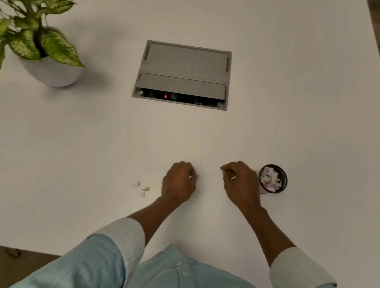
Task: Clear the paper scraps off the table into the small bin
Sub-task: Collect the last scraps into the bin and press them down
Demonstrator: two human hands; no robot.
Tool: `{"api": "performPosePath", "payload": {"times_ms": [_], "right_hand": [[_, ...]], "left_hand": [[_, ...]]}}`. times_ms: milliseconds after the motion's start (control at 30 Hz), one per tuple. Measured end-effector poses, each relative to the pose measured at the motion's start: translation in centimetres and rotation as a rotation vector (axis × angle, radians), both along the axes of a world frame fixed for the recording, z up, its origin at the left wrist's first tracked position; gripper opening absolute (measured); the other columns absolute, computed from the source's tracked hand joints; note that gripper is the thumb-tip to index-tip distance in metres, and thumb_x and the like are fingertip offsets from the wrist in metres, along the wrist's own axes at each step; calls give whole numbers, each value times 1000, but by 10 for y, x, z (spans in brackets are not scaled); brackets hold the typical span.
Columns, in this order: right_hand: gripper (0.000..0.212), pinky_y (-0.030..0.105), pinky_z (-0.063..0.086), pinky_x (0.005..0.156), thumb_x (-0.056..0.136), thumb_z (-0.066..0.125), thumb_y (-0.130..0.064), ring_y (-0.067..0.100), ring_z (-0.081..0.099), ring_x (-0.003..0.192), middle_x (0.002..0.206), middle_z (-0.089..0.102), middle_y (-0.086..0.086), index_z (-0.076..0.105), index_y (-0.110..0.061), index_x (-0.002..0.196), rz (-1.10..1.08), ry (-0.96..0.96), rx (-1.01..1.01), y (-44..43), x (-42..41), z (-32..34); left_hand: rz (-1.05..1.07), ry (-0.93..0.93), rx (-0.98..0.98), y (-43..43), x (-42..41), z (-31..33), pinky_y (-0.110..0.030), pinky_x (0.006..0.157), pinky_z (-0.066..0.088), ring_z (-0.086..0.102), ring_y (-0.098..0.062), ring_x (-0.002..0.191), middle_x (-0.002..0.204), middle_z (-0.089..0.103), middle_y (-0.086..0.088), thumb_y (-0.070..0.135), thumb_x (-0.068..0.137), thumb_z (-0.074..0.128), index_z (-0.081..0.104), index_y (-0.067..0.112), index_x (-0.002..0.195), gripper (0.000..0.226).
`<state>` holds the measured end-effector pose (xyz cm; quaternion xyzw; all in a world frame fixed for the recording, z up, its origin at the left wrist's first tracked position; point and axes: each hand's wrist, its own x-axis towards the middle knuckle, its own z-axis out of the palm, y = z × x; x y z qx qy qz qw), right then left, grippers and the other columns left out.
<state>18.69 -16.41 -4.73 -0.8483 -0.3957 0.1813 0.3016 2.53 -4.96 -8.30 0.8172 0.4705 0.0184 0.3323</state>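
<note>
The small bin (pixel 272 178) stands on the white table (pixel 68 144), a dark round cup already holding a heap of crumpled white paper. Just left of the bin, almost touching its rim, the right hand (pixel 240 182) rests knuckles-up with its fingers curled under; a pale sliver shows at the fingertips, but it is too small to say whether a scrap is pinched there. Farther left of the bin, the left hand (pixel 179 182) lies on the table in the same manner — fingers bunched and closed, nothing visibly held. Three paper scraps (pixel 141 189) remain well to the left of the bin, beyond the left hand: two white bits and one yellowish. Far behind the bin, a grey cable hatch (pixel 183 73) is set into the tabletop, its near flap ajar with a red light inside. A potted plant (pixel 43 51) sits at the far-left corner — well apart from the bin.
</note>
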Motion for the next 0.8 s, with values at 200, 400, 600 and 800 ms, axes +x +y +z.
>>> {"api": "performPosePath", "payload": {"times_ms": [200, 400, 600, 800], "right_hand": [[28, 38, 58, 83, 87, 74, -23, 10, 66, 86, 102, 66, -8, 68, -27, 113, 306, 90, -252, 28, -53, -41], [51, 42, 55, 96, 87, 76, -29, 19, 63, 112, 127, 57, 0, 58, -23, 134, 494, 60, -416, 58, -86, -65], [58, 40, 53, 94, 89, 74, -27, 23, 51, 120, 129, 48, 4, 50, -20, 141, 635, -61, -434, 80, -110, -75], [44, 38, 57, 84, 89, 74, -15, 22, 53, 113, 126, 50, 5, 58, -15, 130, 750, -140, -439, 98, -133, -74]], "left_hand": [[290, 203, 2, 25, -117, -22, -41, 81, 52, 54, -24, 118, 116, 60, 1, 34, 95, 66, 62, 20, 109, 20], [256, 219, -76, 32, -162, -31, -43, 78, 56, 44, -24, 127, 129, 45, 0, 23, 84, 79, 53, 21, 126, 49], [152, 226, -83, 32, -147, -36, -47, 83, 60, 46, -27, 127, 140, 38, -7, 19, 82, 82, 46, 11, 138, 67], [145, 114, -120, 36, -139, -48, -35, 92, 47, 47, -33, 123, 137, 44, -17, 3, 95, 63, 56, 6, 126, 32]]}}
